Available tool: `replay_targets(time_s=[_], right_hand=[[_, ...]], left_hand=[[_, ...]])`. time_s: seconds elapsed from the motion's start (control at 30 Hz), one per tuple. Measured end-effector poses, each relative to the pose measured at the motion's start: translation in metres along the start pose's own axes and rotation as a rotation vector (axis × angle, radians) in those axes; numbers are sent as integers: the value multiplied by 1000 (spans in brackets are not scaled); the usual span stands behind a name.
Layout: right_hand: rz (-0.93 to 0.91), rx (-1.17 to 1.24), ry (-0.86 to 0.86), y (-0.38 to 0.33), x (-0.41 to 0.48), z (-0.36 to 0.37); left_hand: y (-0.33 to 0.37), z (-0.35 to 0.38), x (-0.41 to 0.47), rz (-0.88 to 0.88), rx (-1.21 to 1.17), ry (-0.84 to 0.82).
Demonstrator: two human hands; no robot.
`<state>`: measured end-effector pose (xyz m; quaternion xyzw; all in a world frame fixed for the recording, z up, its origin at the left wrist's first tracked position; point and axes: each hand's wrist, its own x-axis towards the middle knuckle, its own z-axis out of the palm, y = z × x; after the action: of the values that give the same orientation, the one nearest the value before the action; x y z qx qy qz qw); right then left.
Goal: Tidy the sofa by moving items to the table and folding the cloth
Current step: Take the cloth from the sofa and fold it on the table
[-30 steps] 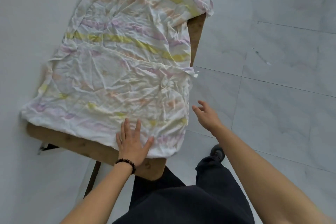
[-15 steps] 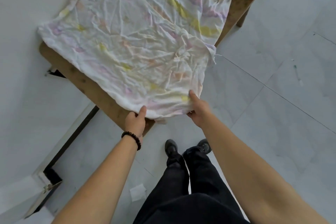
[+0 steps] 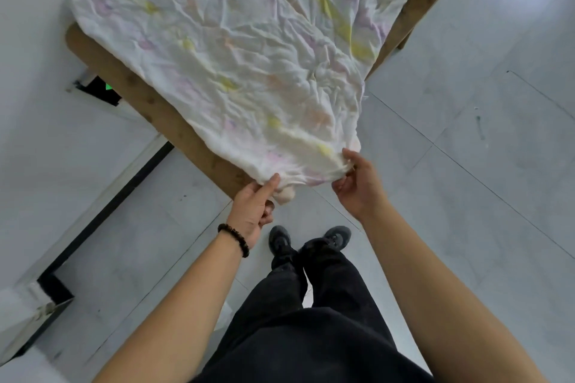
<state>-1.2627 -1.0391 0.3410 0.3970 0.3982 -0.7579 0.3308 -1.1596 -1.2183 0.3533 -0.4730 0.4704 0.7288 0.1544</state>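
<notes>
A crumpled white cloth [image 3: 249, 50] with faded yellow and pink stripes lies spread over a brown wooden table [image 3: 140, 96]. Its near edge hangs past the table's front corner. My left hand [image 3: 253, 208], with a dark bead bracelet on the wrist, pinches that near edge at its left end, where the fabric bunches. My right hand [image 3: 357, 183] pinches the same edge at the right corner and pulls it taut between the two hands.
My legs in dark trousers and dark shoes [image 3: 280, 239] stand on the pale tiled floor [image 3: 466, 165] just in front of the table corner. A white wall with a dark baseboard gap [image 3: 102, 193] runs along the left.
My left hand left the cloth's top, where it lay flat, and took its near edge. My right hand came in and pinched the right corner. The edge is now lifted and stretched.
</notes>
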Motion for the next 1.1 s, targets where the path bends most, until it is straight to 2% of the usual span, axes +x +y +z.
replay_targets(time_s=[0.1,0.2,0.27,0.33,0.43,0.5,0.53,0.6,0.67,0.73,0.87,0.93,1.1], right_hand=[[-102,90,-110,-24,-24,19],[-121,205,-216,-43,-50,34],[-90,212,-242,-45,-51,38],[-59,76,-169,-41,-43,40],[-8,-147,47,-33,-29,37],[-14,-192,121,-36,-28,36],[-42,-169,96,-40,-31,38],[-130,-51,-65,-53,-41,46],[-211,36,-211,-67,-52,57],[-238,-19,-221,-73,-53,61],[-74,-434,25,-74,-18,41],[15,-566,95,-78,2,21],[110,-619,-25,-94,26,-12]], left_hand=[[-5,-11,-2,95,83,-94],[-4,-16,-9,249,183,-179],[-9,-12,-8,408,421,-23],[-15,-4,-6,499,489,202],[-16,6,-10,383,290,369],[-16,9,-12,262,108,439],[-16,10,-14,214,-12,479],[-14,16,-21,124,-259,539],[-12,23,-27,46,-406,556],[-17,31,-35,6,-398,557],[-41,44,-39,72,-159,584],[-52,53,-44,101,-63,613],[-78,91,-63,261,139,753]])
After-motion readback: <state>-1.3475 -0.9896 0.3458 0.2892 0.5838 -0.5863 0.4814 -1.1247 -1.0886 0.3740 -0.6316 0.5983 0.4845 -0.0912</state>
